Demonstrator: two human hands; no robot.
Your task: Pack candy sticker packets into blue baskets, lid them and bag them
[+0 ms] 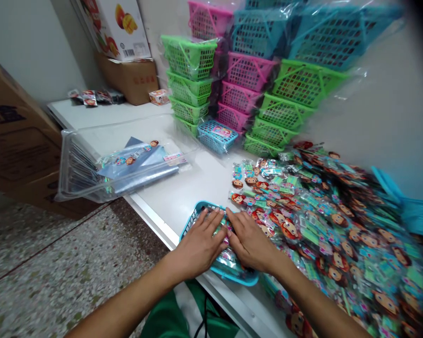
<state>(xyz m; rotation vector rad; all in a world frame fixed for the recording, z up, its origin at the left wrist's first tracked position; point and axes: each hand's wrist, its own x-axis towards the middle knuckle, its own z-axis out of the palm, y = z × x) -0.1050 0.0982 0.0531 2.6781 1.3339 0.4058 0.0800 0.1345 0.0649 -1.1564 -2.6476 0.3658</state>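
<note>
A small blue plastic basket (252, 280) stands at the table's front edge, filled with clear-wrapped packets (229, 258) printed with cartoon figures. My left hand (200, 244) lies flat over the packets on the left side, its fingers stretched towards the far rim. On the right side of the same basket rests my right hand (250, 239), fingers extended and thumb apart. Both palms face down, close together, and hide much of the basket's contents. Close by on the right spreads a big heap of similar wrapped packets (310, 230).
Stacked baskets in green (190, 58), pink (248, 70) and blue (327, 40) line the wall. A wrapped blue basket (216, 136) sits before them. At left, a clear plastic tray (66, 164) holds flat bags. Cardboard boxes (130, 77) stand behind; a large carton (17, 145) is on the floor.
</note>
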